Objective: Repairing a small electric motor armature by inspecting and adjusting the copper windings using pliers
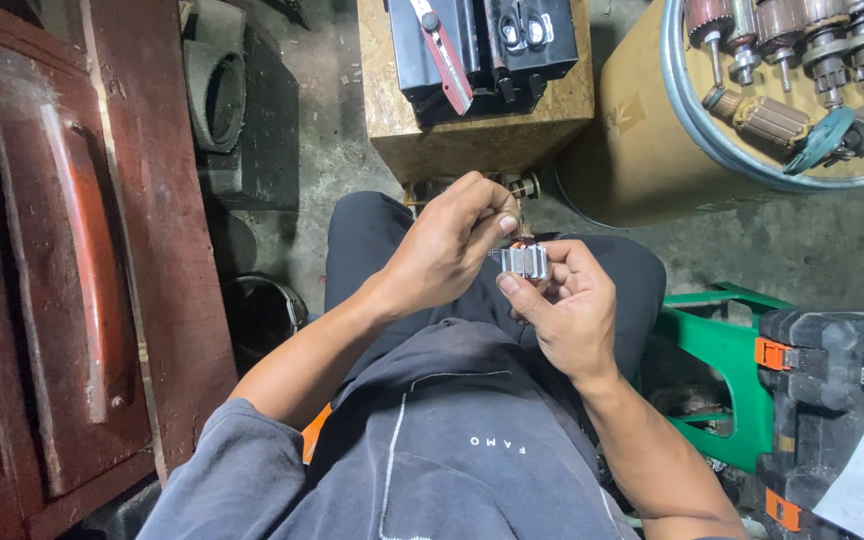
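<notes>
My right hand (567, 305) holds a small shiny metal part (525, 262), ribbed and cylinder-like, between thumb and fingers over my lap. My left hand (447, 245) pinches at the top of that part with thumb and fingertips; a thin dark piece (522, 225) sticks up from the part between those fingers. Both hands meet just above my knees, in front of a wooden box.
A wooden box (477, 130) carries a black tray (482, 45) with a red-handled tool and scissors. A yellow drum (642, 130) at the right holds several motor armatures (802, 40). A green stool (722, 350), a black tool case (832, 400) and a red wooden cabinet (62, 260) flank me.
</notes>
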